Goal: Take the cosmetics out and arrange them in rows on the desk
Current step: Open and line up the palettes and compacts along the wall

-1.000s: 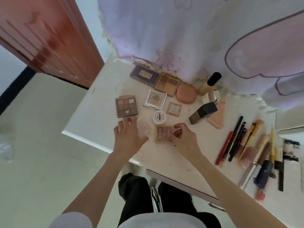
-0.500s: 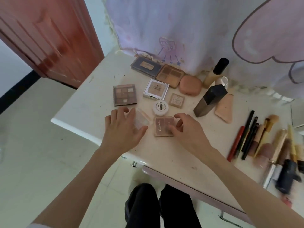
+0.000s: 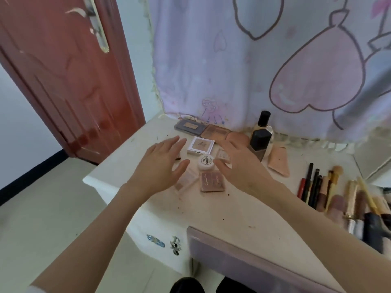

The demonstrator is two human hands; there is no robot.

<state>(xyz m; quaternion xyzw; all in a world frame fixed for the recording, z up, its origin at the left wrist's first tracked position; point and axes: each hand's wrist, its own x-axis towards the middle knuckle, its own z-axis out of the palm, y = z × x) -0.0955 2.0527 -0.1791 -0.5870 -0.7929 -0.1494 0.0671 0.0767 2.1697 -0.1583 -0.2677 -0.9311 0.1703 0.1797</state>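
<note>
Both hands hover over the cosmetics on the white desk [image 3: 228, 210], fingers spread and holding nothing. My left hand [image 3: 160, 163] is above a clear pale compact [image 3: 185, 182] and hides the brown eyeshadow palette. My right hand [image 3: 237, 163] is just right of the white round jar [image 3: 205, 161] and above the pink-brown palette [image 3: 212, 180]. Behind lie a white square compact [image 3: 201, 144], a dark blue palette [image 3: 189, 126], a brown palette [image 3: 214, 131] and a peach compact [image 3: 238, 136].
A black bottle [image 3: 259, 142] and a black-capped foundation bottle [image 3: 263, 121] stand at the back. A peach tube [image 3: 279, 160] lies beside them. Pencils and brushes [image 3: 321, 187] lie in a row at the right. A lilac drawer [image 3: 243, 261] juts out in front. Red door at left.
Both hands have let go of the compacts and lifted off the desk with fingers spread. The camera has tilted up, showing more door and curtain.
</note>
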